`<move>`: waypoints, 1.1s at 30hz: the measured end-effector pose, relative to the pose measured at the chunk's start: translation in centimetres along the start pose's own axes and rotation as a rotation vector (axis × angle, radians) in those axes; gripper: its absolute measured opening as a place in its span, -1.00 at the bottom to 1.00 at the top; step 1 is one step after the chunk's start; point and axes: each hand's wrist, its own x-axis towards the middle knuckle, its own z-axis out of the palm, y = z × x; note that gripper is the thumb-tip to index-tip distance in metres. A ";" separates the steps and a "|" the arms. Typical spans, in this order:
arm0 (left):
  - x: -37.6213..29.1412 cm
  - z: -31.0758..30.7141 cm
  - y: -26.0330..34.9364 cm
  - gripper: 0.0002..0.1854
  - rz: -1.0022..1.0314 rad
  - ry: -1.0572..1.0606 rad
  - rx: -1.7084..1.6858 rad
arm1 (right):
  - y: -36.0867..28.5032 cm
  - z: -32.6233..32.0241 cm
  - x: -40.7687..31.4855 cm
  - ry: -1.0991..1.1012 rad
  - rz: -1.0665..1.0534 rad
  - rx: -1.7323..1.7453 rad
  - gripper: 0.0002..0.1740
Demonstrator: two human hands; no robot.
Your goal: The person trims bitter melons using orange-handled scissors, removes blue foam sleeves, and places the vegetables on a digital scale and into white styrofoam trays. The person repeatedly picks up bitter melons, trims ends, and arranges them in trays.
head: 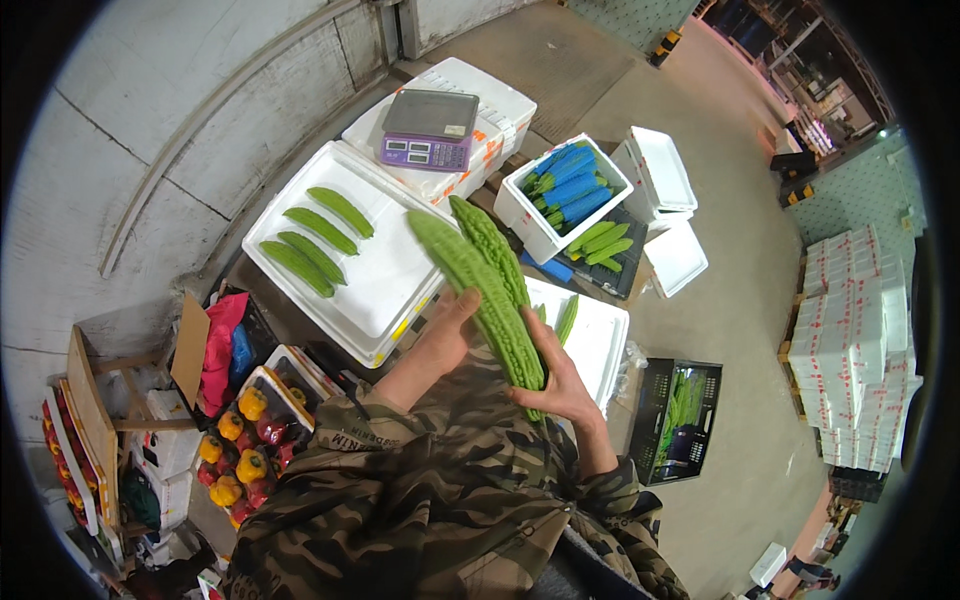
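Two long green bitter melons lie side by side between my hands. My left hand (444,330) holds the nearer, slightly blurred bitter melon (469,274) along its left side. My right hand (559,379) grips both at their lower right ends, its thumb across them; the other bitter melon (495,244) is on the right. Several bitter melons (304,262) lie spaced out on a white foam lid (375,300) at my left. A second white foam lid (600,360), partly behind my right hand, bears more of them.
A purple-fronted digital scale (427,135) stands on foam boxes. A foam box (525,217) holds green vegetables in blue netting, beside a dark crate (630,270) with loose ones. A black crate (712,424) stands right. Yellow and red bell peppers (251,465) sit lower left; stacked foam boxes (847,360) far right.
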 end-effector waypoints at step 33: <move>-1.5 -14.8 -8.8 -0.59 -0.251 0.498 -0.385 | 13.7 7.5 6.3 -0.449 0.512 0.314 0.28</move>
